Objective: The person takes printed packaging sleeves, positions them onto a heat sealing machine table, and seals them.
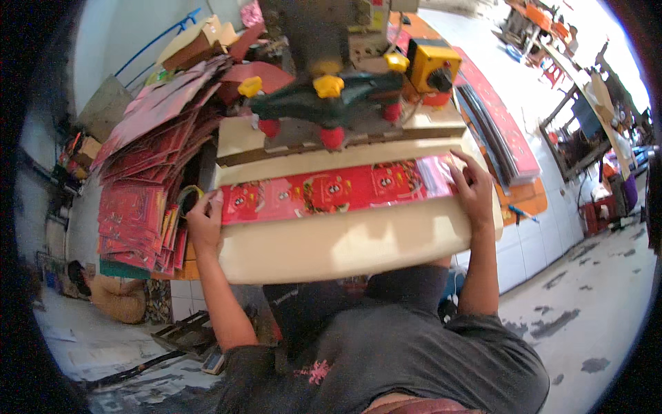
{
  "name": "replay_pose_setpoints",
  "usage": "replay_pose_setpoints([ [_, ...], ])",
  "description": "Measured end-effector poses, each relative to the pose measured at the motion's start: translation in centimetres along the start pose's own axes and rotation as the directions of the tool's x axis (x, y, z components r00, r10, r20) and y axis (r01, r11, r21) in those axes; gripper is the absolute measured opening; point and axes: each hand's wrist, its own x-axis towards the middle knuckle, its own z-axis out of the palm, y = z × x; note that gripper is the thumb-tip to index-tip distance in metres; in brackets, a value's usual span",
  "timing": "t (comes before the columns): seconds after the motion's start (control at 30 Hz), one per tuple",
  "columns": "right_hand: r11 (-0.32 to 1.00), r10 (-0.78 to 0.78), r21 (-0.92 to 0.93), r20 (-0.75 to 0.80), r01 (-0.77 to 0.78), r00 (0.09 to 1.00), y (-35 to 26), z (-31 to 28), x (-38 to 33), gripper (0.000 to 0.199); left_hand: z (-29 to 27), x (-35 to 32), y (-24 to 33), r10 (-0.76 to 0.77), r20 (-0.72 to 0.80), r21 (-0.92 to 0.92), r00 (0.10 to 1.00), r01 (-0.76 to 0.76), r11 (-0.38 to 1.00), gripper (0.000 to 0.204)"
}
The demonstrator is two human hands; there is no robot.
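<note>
A long red printed strip (355,188) of paper sheets with cartoon pictures lies across the cream table (310,252) of a press machine. A glossy, whitish-pink part shows at its right end. My left hand (205,224) grips the strip's left end, thumb on top, other fingers partly hidden. At the right end my right hand (474,188) is closed round the corner, its index finger reaching to the far edge. Just beyond the strip stands the dark green press head (327,103), with yellow knobs and red feet, raised above the strip's level.
Stacked red printed sheets (141,207) pile up on the left. A yellow control box (431,65) with a black knob sits behind on the right. Beside it lie long red strips (493,110) and a dark bar (486,138). A blue pen-like tool (522,213) rests at the right edge.
</note>
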Motion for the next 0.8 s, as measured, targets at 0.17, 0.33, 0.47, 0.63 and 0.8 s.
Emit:
replay_pose_setpoints([
  [0.17, 1.0, -0.004, -0.017, -0.014, 0.004, 1.0, -0.3, 0.5, -0.3, 0.031, 0.0, -0.8, -0.4, 0.023, 0.048, 0.158, 0.999, -0.031, 0.987, 0.045],
  [0.33, 0.999, 0.017, -0.03, 0.035, -0.016, 0.999, -0.1, -0.3, 0.0, 0.037, 1.1, 0.2, -0.4, 0.008, -0.097, -0.032, 0.995, -0.011, 0.999, 0.054],
  [0.47, 0.996, 0.038, 0.078, -0.044, -0.034, 0.998, 2.3, -0.3, 0.6, 0.037, 1.1, 0.9, 0.3, -0.086, -0.075, 0.016, 0.993, 0.088, 0.996, 0.06],
  [0.63, 0.986, -0.166, -0.073, -0.376, 0.149, 0.912, 2.9, 0.2, 0.5, 0.03, 0.6, 0.5, 0.4, -0.12, -0.019, 0.095, 0.993, 0.121, 0.988, 0.064],
  [0.8, 0.903, -0.363, -0.308, -0.183, 0.298, 0.913, 1.4, 0.1, -0.4, 0.024, 0.0, 0.0, 1.2, -0.137, 0.019, 0.094, 0.99, 0.135, 0.986, 0.067],
])
